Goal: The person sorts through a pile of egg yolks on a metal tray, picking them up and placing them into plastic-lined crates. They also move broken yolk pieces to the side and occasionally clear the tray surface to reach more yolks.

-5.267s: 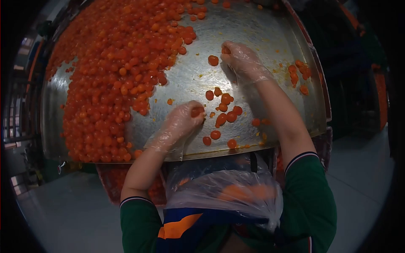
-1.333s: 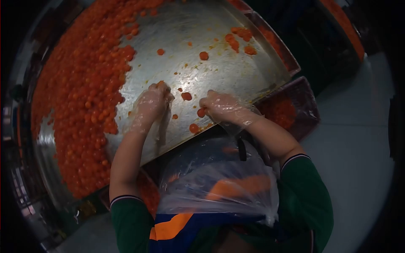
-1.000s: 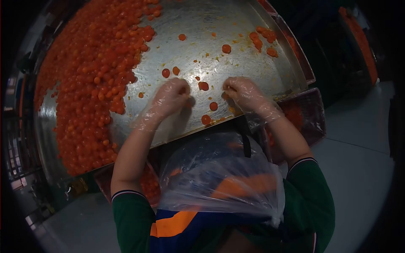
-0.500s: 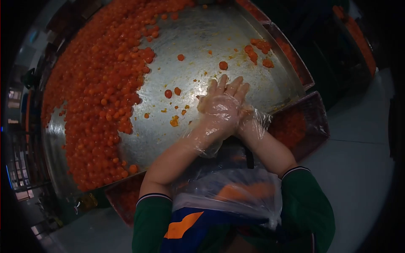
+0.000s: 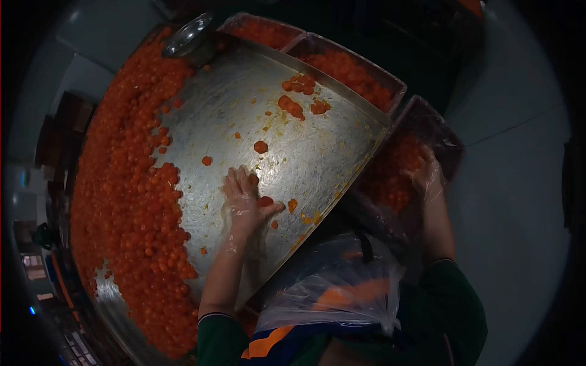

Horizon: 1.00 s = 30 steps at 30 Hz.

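My left hand (image 5: 242, 204), in a clear plastic glove, is over the metal table (image 5: 226, 110) with its fingers spread and nothing held. Close to it lie a few loose orange balls that look like egg yolks, one beside the thumb (image 5: 265, 201) and one partly behind the fingers. My right hand (image 5: 430, 177), also gloved, reaches into a plastic-lined crate (image 5: 450, 137) at the table's right edge. Its fingers are apart and touch or hover just above the egg yolks (image 5: 390, 174) in the crate; their tips are dim.
A large heap of egg yolks (image 5: 134, 201) covers the table's left side. At its far end stands a metal bowl (image 5: 190, 41). More filled crates (image 5: 351, 67) line the far right edge. Flattened yolks (image 5: 292, 107) lie near the table's raised rim.
My hands were pressed together over the table and are now apart. The left has moved left and down; the right has gone across to the crate. The view has turned, bringing the bowl into sight.
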### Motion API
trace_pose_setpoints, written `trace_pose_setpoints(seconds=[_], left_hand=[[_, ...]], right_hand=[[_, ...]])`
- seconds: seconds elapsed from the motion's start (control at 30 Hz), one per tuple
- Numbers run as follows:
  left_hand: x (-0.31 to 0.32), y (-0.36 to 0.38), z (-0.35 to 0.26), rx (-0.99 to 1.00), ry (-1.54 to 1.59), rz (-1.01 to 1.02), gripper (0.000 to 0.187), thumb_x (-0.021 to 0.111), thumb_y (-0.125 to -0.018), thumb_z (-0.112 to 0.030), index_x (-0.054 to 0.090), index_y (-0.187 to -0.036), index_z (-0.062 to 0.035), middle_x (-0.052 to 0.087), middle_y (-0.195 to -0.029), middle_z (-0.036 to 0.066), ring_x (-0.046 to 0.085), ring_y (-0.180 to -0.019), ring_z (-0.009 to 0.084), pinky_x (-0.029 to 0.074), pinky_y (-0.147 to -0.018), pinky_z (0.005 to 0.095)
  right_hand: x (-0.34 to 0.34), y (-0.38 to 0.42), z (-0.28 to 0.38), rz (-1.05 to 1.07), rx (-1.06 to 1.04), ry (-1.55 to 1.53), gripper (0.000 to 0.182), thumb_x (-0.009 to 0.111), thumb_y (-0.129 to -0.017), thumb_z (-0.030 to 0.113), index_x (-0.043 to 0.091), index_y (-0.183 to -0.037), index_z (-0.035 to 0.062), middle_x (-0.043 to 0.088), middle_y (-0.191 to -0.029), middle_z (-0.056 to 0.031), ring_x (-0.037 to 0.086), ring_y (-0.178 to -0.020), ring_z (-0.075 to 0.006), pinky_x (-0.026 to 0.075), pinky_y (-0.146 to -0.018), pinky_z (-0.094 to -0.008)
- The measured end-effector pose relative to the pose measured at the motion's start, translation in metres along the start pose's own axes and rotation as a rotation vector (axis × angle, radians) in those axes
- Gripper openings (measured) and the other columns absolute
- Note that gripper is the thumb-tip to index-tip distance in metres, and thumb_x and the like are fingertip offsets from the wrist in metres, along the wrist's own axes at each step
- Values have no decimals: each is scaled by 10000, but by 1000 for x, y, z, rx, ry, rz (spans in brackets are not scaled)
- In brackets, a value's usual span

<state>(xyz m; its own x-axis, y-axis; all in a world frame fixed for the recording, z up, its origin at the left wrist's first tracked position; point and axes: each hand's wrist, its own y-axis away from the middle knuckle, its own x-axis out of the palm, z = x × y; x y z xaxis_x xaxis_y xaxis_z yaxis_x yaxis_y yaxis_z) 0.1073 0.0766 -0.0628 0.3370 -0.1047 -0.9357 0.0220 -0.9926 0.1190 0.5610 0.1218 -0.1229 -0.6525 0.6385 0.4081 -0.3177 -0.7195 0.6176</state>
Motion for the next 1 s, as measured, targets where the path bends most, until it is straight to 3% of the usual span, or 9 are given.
trace_pose_setpoints(seconds=[0.07, 0.13, 0.3, 0.33, 0.47, 0.63, 0.77, 0.87, 1.0], left_hand=[[4, -43, -32, 74, 71, -66, 1258, 859, -553, -502, 183, -1464, 44, 139, -1511, 316, 147, -1402, 472, 161, -1157, 507], [11, -91, -55, 131, 45, -138, 1220, 854, -571, -496, 200, -1471, 7, 165, -1508, 303, 176, -1394, 471, 212, -1145, 494], [9, -216, -111, 82, 155, -197, 1049, 797, -671, -480, 270, -1462, -36, 284, -1512, 189, 332, -1371, 325, 311, -1107, 404], [22, -248, -107, 210, 218, -225, 875, 782, -705, -433, 417, -1382, -16, 505, -1366, 170, 494, -1255, 309, 407, -1024, 400], [52, -273, -120, 155, 722, -174, 495, 747, -783, -359, 630, -1136, -32, 696, -945, 116, 666, -852, 236, 512, -773, 337], [82, -249, -140, 59, 1479, -10, 266, 677, -883, -250, 683, -998, -10, 686, -954, 78, 617, -891, 141, 496, -811, 292], [57, -244, -165, 290, 930, -340, 309, 665, -872, -217, 650, -1127, -44, 680, -1073, 132, 640, -1001, 253, 490, -891, 349], [-12, -227, -207, 535, 833, -283, 414, 646, -880, -259, 584, -1246, -75, 601, -1258, 137, 546, -1189, 290, 398, -1027, 382], [-83, -156, -173, 562, 434, -185, 392, 701, -827, -246, 627, -1187, -110, 635, -1155, 159, 592, -1070, 370, 462, -946, 438]], right_hand=[[19, 12, 1, -266, -60, 81, 422, 529, -951, 373, 517, -1256, 81, 576, -1215, -153, 574, -1071, -331, 483, -911, -482], [39, 30, 6, 23, -399, 144, 474, 548, -946, 356, 479, -1301, 49, 495, -1315, -173, 548, -1104, -329, 482, -925, -485], [138, 67, -1, 458, 116, 67, 674, 498, -954, 443, 300, -1439, 19, 313, -1460, -201, 440, -1231, -358, 450, -934, -551], [157, 62, -9, 420, 283, 149, 714, 468, -957, 485, 261, -1453, 15, 282, -1480, -204, 420, -1254, -380, 421, -957, -586], [220, 9, -35, 347, 303, 98, 794, 377, -958, 576, 124, -1497, 51, 149, -1555, -174, 272, -1367, -430, 300, -1016, -654], [279, -22, -64, 295, 303, -160, 446, 425, -973, 500, 553, -1145, 109, 588, -1191, -83, 562, -1057, -279, 440, -915, -539], [288, -16, -37, 433, 436, -340, 486, 323, -980, 531, 567, -1143, 144, 587, -1190, -66, 560, -1082, -194, 451, -970, -361], [275, -30, -3, 745, 417, -425, 567, 290, -982, 542, 458, -1351, 147, 503, -1335, -88, 484, -1244, -246, 388, -1080, -400], [282, -23, 51, 458, 259, -143, 498, 351, -1001, 387, 410, -1392, 84, 465, -1387, -159, 472, -1262, -338, 398, -1035, -552]])
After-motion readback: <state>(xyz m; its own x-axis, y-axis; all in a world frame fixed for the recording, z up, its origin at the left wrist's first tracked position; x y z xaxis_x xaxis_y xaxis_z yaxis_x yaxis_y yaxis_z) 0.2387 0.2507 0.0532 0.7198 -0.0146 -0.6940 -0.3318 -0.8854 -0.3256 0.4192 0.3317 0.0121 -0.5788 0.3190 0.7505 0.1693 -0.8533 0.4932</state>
